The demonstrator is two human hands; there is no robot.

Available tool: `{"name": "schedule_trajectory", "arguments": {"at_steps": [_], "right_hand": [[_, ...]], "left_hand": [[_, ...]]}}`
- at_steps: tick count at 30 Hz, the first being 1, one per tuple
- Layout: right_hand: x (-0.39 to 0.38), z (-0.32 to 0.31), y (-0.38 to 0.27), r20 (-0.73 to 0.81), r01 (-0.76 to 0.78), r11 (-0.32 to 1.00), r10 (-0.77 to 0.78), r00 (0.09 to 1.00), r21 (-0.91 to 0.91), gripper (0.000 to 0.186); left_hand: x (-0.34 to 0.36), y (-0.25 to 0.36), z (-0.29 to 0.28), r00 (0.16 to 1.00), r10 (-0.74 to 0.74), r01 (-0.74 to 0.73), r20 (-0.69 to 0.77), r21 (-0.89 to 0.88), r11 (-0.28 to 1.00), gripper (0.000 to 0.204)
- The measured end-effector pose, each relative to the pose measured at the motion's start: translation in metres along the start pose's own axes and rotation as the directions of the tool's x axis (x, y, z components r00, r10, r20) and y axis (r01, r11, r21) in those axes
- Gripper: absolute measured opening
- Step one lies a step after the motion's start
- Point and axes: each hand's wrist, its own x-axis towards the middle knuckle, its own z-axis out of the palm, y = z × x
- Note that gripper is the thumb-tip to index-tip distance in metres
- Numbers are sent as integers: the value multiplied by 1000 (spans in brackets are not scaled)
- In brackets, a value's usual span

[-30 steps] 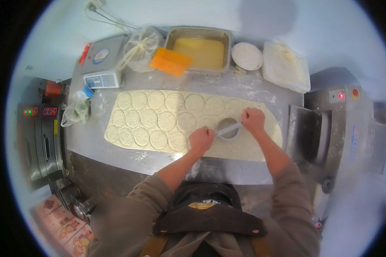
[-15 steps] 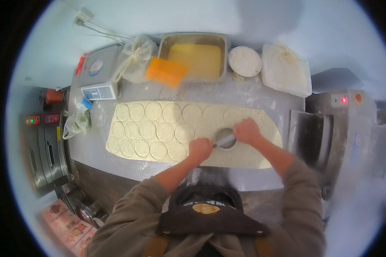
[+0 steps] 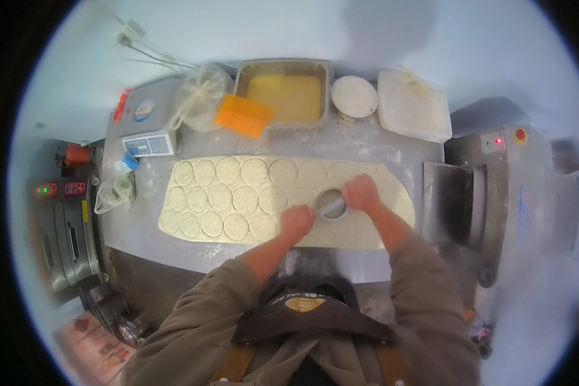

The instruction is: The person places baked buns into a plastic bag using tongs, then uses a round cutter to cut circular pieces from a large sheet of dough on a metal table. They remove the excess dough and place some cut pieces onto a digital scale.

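A wide sheet of pale rolled dough (image 3: 354, 237) lies across the metal table. Rows of round outlines are pressed into its left and middle parts, and one row runs on along its far edge. A round dough cutter (image 3: 330, 206) with a pale bar across it rests on the right half of the sheet. Fingers closed, my left hand (image 3: 297, 222) grips the bar's near-left end. My right hand (image 3: 361, 192) is closed on the far-right end. Both fists partly hide the bar's ends and some of the dough.
Along the back of the metal table (image 3: 135, 228) stand a scale (image 3: 147, 143), a tied plastic bag (image 3: 202, 96), an orange scraper (image 3: 244, 116), a tray of yellow liquid (image 3: 237, 90), a bowl of white powder (image 3: 354, 96) and a white container (image 3: 415, 109). A machine (image 3: 508, 186) stands at right.
Both hands still hold the cutter on nearly the same spot of dough. The whole view has shifted slightly, and my right forearm is at a steeper angle.
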Motion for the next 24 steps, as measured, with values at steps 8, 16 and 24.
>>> {"name": "schedule_trajectory", "arguments": {"at_steps": [8, 16, 24], "right_hand": [[-56, -39, -42, -308, 7, 990, 36, 951, 138, 24], [-96, -18, -101, -348, -188, 953, 264, 900, 236, 20], [-97, -4, -113, -369, -352, 921, 389, 844, 167, 21]], "left_hand": [[-60, 9, -27, 997, -60, 63, 57, -67, 996, 38], [-108, -12, -29, 987, -151, 153, 63, -38, 987, 37], [-96, -30, -15, 978, -192, 186, -76, -75, 980, 36]]}}
